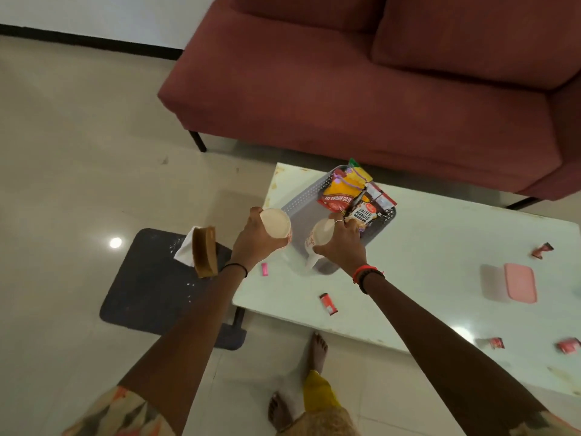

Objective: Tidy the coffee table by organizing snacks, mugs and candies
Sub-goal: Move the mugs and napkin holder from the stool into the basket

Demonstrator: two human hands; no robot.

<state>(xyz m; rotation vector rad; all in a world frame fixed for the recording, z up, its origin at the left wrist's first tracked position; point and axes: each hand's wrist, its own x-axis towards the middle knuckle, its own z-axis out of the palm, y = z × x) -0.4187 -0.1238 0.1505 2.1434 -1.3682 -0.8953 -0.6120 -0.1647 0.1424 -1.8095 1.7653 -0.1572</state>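
Observation:
My left hand (254, 243) grips a white mug (276, 222) held upright above the table's left end. My right hand (342, 243) grips a second white mug (318, 236) with red print, over the near end of a grey basket (301, 215). The basket's far half holds several snack packets (356, 196), one marked salted peanuts. Small red candies lie loose on the white table: one near the front edge (328, 304), one at the far right (542, 250), two at the lower right (495, 343). A pink candy (265, 269) lies by my left wrist.
A pink lidded box (515, 283) stands on the white coffee table (424, 256) at the right. A maroon sofa (361, 89) runs behind the table. On the floor at the left, a dark mat (147, 287) bears a brown tissue holder (206, 251).

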